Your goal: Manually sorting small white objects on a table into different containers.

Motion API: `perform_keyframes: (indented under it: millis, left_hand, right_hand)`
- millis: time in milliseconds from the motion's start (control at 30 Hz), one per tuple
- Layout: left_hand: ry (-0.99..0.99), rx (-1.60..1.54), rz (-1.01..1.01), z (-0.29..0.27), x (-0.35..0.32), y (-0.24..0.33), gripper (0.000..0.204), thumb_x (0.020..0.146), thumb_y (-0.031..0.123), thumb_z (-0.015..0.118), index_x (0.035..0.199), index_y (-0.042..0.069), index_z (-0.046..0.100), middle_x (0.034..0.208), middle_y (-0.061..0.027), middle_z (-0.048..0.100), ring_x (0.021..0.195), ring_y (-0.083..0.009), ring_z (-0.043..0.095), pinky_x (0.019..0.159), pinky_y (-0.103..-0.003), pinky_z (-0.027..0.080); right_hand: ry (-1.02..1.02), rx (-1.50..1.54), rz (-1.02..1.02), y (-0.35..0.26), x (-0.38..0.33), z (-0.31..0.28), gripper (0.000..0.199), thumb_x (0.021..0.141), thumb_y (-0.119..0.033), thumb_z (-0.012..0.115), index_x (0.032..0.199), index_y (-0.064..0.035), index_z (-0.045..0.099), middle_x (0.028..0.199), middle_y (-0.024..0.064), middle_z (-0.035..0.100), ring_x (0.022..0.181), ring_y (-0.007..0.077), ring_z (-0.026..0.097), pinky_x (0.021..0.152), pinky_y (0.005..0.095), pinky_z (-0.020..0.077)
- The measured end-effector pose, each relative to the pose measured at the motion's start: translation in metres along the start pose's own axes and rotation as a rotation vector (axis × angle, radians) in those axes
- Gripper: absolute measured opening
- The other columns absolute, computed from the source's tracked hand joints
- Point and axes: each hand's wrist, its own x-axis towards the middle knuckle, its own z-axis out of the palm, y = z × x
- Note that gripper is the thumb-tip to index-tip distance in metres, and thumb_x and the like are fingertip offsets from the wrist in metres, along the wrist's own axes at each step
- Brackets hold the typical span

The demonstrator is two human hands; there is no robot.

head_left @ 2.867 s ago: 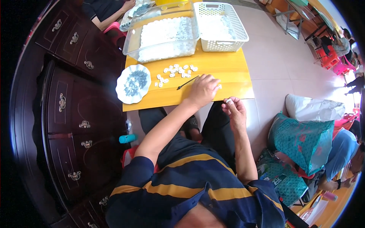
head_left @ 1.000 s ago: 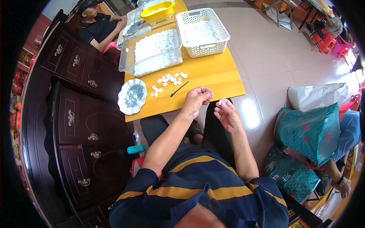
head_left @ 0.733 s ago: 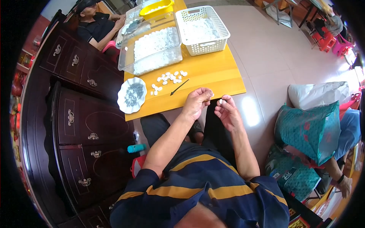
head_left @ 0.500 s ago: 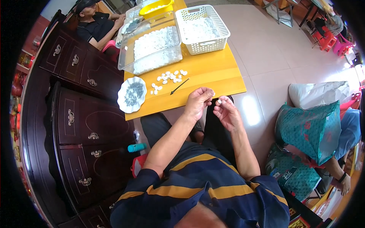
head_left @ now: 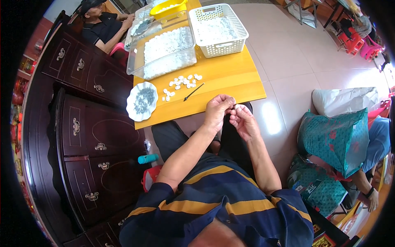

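Observation:
My left hand (head_left: 218, 111) and my right hand (head_left: 245, 122) meet just off the table's front edge, both pinched with fingertips touching. The right fingers hold a small white piece, now mostly covered by the fingertips. What the left fingers pinch is too small and hidden to make out. On the table (head_left: 222, 90), left of my hands, lies a thin black pointed tool (head_left: 193, 92). Beyond it is a loose group of small white plastic pieces (head_left: 181, 81). A white scalloped dish (head_left: 131, 103) with small dark grey parts (head_left: 144, 101) sits at the table's left corner.
A clear plastic bin (head_left: 135, 61) and a white perforated basket (head_left: 224, 50), both full of white pieces, stand farther back, with a yellow tray (head_left: 168, 9) behind. A person (head_left: 101, 26) sits far left. Dark wooden cabinets (head_left: 98, 127) line the left; green bags (head_left: 333, 140) stand right.
My two hands have come together, fingertips now touching. The left hand moved slightly right, and the white piece in the right fingers has become mostly hidden.

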Motion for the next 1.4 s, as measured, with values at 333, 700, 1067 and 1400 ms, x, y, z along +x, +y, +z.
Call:
perform_keyframes:
  millis: [333, 700, 1067, 1400]
  left_hand:
    - [0.004, -0.045, -0.029, -0.006, 0.001, -0.007, 0.009, 0.091, 0.009, 0.072, 0.093, 0.005, 0.064, 0.088, -0.0032, 0.066, 0.079, -0.0105, 0.062, 0.073, -0.023, 0.052]
    - [0.118, -0.018, 0.101, -0.002, 0.002, -0.018, 0.011, 0.088, 0.007, 0.074, 0.090, 0.005, 0.063, 0.082, -0.0024, 0.065, 0.072, -0.0092, 0.060, 0.068, -0.021, 0.050]
    - [0.148, -0.032, 0.120, 0.006, -0.001, -0.023, 0.011, 0.089, 0.006, 0.072, 0.088, 0.006, 0.061, 0.080, -0.0017, 0.063, 0.067, -0.0069, 0.055, 0.064, -0.021, 0.048]
    - [0.163, 0.015, 0.098, 0.012, -0.006, -0.028, 0.012, 0.091, 0.010, 0.071, 0.089, 0.006, 0.060, 0.082, -0.0020, 0.063, 0.072, -0.0089, 0.060, 0.063, -0.022, 0.050]
  right_hand:
    - [0.091, -0.020, 0.031, 0.002, -0.004, 0.006, 0.012, 0.095, -0.016, 0.069, 0.105, -0.0102, 0.065, 0.100, 0.0045, 0.071, 0.080, 0.0121, 0.066, 0.074, 0.0259, 0.0545]
    - [0.150, -0.047, -0.068, 0.016, -0.002, 0.008, 0.014, 0.093, -0.013, 0.070, 0.105, -0.0091, 0.063, 0.098, 0.0042, 0.071, 0.079, 0.0117, 0.066, 0.073, 0.0250, 0.0532]
    - [0.122, 0.004, -0.059, 0.018, -0.005, 0.014, 0.015, 0.094, -0.015, 0.069, 0.106, -0.0091, 0.062, 0.101, 0.0042, 0.070, 0.085, 0.0133, 0.065, 0.078, 0.0277, 0.0530]
    - [0.150, 0.047, -0.092, 0.020, -0.002, 0.009, 0.013, 0.094, -0.012, 0.069, 0.104, -0.0084, 0.062, 0.096, 0.0038, 0.069, 0.078, 0.0126, 0.065, 0.070, 0.0251, 0.0525]
